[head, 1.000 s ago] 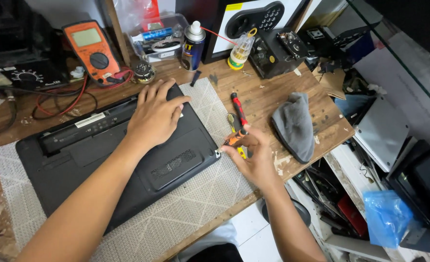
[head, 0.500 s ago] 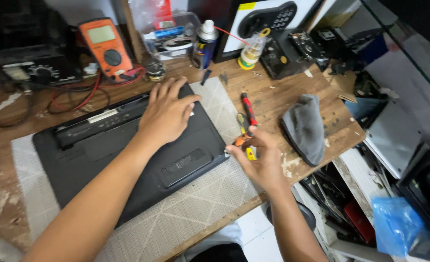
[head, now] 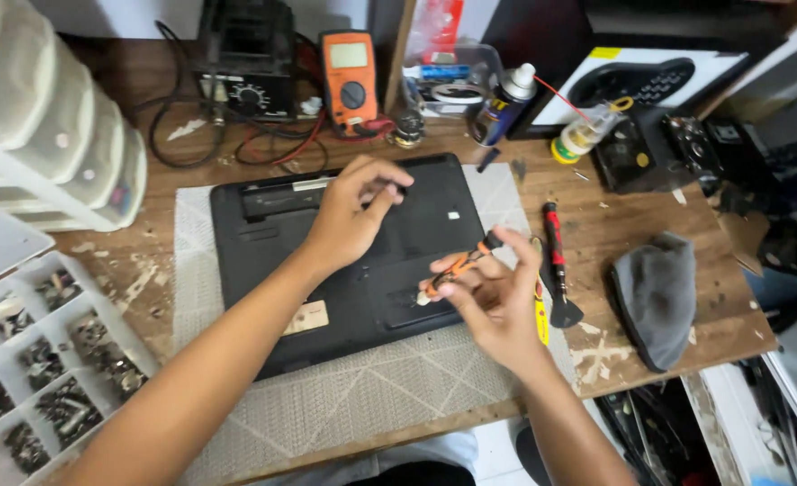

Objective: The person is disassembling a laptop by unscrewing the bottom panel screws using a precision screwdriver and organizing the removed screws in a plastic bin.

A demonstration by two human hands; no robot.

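Head view: wooden bench seen from above.
Left hand (head: pixel 349 216): palm down, fingers spread flat on the black laptop (head: pixel 353 252), gripping nothing.
Right hand (head: pixel 493 301): fingers curled around an orange screwdriver (head: pixel 457 265), tip near the laptop's edge.
Laptop: underside up on a grey mat (head: pixel 326 405).
Beyond right fingers: red screwdriver (head: pixel 554 247), grey cloth (head: pixel 659 297).

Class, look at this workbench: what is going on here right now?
A person works on a black laptop lying upside down on a grey mat. The left hand rests flat on its underside. The right hand holds a small orange-handled screwdriver over the laptop's near right edge. A red screwdriver and grey cloth lie alongside.
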